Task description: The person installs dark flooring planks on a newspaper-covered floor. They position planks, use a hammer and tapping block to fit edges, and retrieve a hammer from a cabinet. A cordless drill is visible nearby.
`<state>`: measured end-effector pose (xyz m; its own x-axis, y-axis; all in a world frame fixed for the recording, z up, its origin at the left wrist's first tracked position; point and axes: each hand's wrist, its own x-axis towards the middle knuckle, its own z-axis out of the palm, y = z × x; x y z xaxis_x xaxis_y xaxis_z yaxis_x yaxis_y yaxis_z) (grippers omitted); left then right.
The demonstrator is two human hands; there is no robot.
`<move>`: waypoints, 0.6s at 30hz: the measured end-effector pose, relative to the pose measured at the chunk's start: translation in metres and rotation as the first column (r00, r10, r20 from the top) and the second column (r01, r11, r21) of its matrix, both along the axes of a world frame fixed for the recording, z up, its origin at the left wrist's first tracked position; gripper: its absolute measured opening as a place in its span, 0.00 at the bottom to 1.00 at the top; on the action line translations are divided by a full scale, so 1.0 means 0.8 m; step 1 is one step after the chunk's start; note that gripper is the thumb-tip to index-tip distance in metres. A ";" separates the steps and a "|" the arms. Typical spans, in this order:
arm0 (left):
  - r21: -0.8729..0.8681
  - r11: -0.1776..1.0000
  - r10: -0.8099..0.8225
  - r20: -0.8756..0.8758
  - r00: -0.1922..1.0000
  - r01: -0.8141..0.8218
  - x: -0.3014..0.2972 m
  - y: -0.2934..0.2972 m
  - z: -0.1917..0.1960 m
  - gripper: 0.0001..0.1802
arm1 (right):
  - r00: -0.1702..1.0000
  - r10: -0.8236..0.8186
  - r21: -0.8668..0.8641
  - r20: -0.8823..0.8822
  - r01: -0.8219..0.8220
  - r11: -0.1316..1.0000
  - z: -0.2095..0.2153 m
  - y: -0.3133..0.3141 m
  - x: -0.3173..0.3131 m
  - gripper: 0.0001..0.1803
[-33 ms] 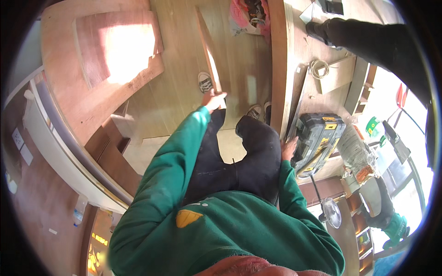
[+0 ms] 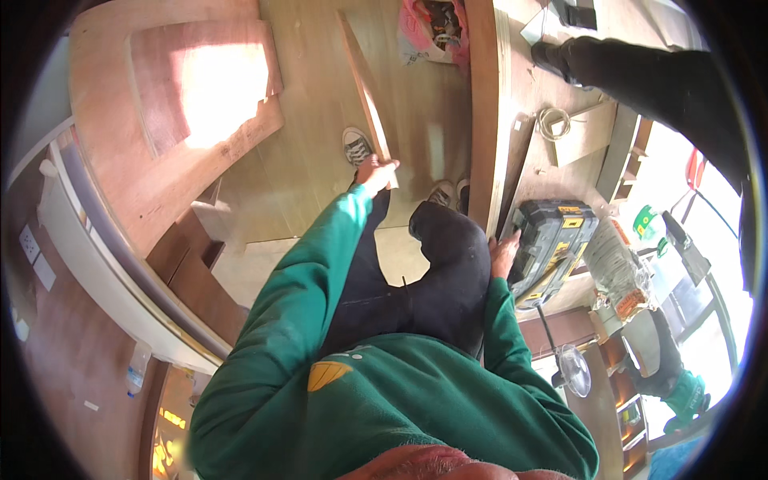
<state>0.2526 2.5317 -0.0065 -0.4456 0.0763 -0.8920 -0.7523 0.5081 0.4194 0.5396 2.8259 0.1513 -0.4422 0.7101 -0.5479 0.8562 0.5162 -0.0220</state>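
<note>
My left hand [image 2: 376, 173] is closed around the near end of a long, thin wooden strip [image 2: 364, 92]. The strip slants away over the floor, its far end leaning left. My right hand [image 2: 503, 254] rests beside my knee on the edge of the wooden bench [image 2: 483, 120], fingers stretched out and holding nothing I can see. Just right of those fingers lies a black and yellow tool case [image 2: 554, 248], close to or touching them; I cannot tell which.
A plywood sheet [image 2: 152, 88] lies on a wooden panel at the left. Far off stands a pink bag [image 2: 412, 32] of scraps. On the right are a coil of cord [image 2: 554, 123], a small fan [image 2: 574, 370] and another person's dark-clothed leg [image 2: 648, 76].
My left hand and the strip's near end have shifted slightly to the right. My right hand stays by the tool case.
</note>
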 end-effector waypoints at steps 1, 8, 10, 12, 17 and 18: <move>0.027 1.000 -0.002 -0.054 0.999 0.003 0.003 0.015 -0.019 0.23 | 0.964 0.195 0.104 -0.182 -0.178 0.979 0.001 0.007 -0.037 0.42; -0.254 0.920 -0.312 -0.016 0.950 0.298 0.010 0.077 -0.042 0.25 | 0.816 0.275 -0.284 -0.509 -0.461 0.841 -0.051 -0.023 -0.493 0.30; -0.148 0.940 -0.290 0.130 0.948 0.307 0.008 0.071 -0.072 0.32 | 0.727 0.448 -0.169 -0.520 -0.602 0.780 -0.150 -0.023 -0.577 0.31; -0.221 0.826 -0.510 0.094 0.855 0.518 0.018 0.067 -0.100 0.43 | 0.695 0.613 -0.100 -0.376 -0.688 0.719 -0.232 -0.012 -0.631 0.28; 0.094 0.851 -0.499 -0.163 0.851 0.516 -0.030 0.076 -0.010 0.43 | 0.568 0.759 0.074 -0.319 -0.783 0.617 -0.441 0.073 -0.626 0.20; 0.161 0.877 -0.424 -0.182 0.887 0.453 -0.052 0.075 0.033 0.40 | 0.579 0.784 -0.048 -0.225 -0.810 0.584 -0.444 0.072 -0.618 0.20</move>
